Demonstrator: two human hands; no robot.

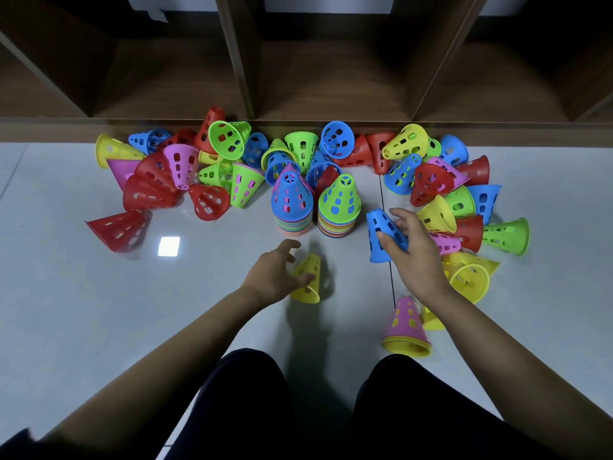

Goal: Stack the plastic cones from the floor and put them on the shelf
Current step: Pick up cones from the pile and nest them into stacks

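Already the right hand has its fingers clamped on a blue cone, while the left hand curls loosely around a yellow cone on the floor. Just beyond stand two tall stacks; a careless drop could topple them toward the shelf's front edge.

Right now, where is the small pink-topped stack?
In the head view, the small pink-topped stack stands upright on the floor at lower right, just under the right forearm, below the loose yellow cones.
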